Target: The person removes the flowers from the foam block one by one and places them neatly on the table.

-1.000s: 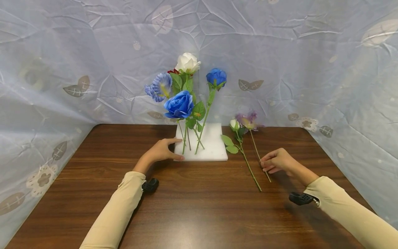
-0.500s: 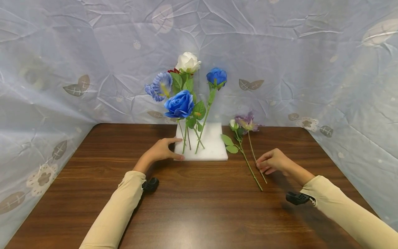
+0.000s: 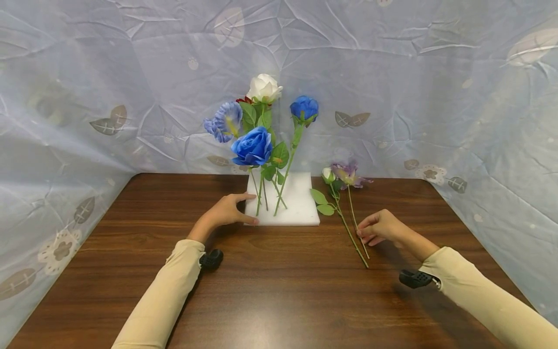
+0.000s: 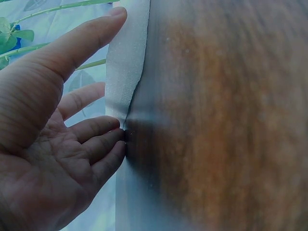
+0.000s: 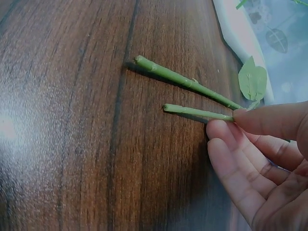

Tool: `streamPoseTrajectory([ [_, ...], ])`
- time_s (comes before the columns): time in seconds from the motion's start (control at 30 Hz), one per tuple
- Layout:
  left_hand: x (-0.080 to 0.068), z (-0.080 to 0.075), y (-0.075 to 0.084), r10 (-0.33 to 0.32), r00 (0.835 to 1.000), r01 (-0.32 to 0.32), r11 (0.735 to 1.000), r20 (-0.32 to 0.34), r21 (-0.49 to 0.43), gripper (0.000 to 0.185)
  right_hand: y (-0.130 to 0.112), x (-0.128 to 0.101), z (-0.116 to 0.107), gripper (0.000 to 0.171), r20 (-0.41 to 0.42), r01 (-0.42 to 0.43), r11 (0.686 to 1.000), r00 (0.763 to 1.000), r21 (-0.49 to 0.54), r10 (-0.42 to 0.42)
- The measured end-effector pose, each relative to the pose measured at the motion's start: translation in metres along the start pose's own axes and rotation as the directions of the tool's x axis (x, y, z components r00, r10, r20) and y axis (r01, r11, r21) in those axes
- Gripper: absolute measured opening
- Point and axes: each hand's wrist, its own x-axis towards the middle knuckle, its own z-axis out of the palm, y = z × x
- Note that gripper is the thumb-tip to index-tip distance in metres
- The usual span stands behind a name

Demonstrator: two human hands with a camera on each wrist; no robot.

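The step in hand looks like picking up the next stem for the arrangement. The right hand (image 3: 381, 227) pinches the thin stem of the purple flower (image 3: 347, 173) between thumb and fingers (image 5: 226, 126), its cut end just off the tabletop (image 3: 279, 291), with the white rosebud stem (image 3: 344, 224) lying just beside it. The left hand (image 3: 224, 212) has straight fingers and thumb braced against the left edge of the white foam block (image 3: 296, 201), which already carries 4 or so blooms. The next move probably calls for lifting the stem clear and turning its cut end toward the foam.
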Motion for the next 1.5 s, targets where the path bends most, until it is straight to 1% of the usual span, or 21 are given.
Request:
streamPoseTrajectory([
  [0.37, 0.000, 0.000, -0.001, -0.004, 1.000, 0.004, 1.000, -0.001, -0.003, 0.090, -0.001, 0.000, -0.002, 0.033, 0.018, -0.006, 1.000, 1.000, 0.019, 0.006],
  [0.5, 0.001, 0.001, -0.001, -0.002, 1.000, 0.002, 1.000, -0.002, 0.000, 0.090, -0.001, 0.000, -0.003, 0.032, 0.018, -0.014, 1.000, 1.000, 0.015, 0.014],
  [0.83, 0.001, 0.000, -0.001, -0.009, 1.000, 0.009, 1.000, -0.001, -0.008, 0.090, -0.003, -0.001, -0.003, 0.035, 0.042, 0.001, 1.000, 0.999, -0.003, -0.001],
  [1.1, 0.001, 0.000, -0.001, -0.012, 1.000, 0.012, 1.000, 0.003, -0.010, 0.090, -0.004, -0.001, -0.006, 0.034, 0.025, 0.006, 1.000, 1.000, -0.022, -0.005],
  [1.4, 0.001, 0.000, -0.002, -0.007, 1.000, 0.007, 1.000, 0.006, -0.008, 0.090, -0.009, -0.001, -0.012, 0.032, -0.020, 0.018, 1.000, 1.000, 0.004, -0.018],
  [1.5, 0.002, 0.000, -0.002, -0.008, 1.000, 0.008, 1.000, 0.005, -0.003, 0.090, -0.013, 0.000, -0.015, 0.032, -0.021, 0.035, 0.999, 0.999, -0.017, -0.036],
])
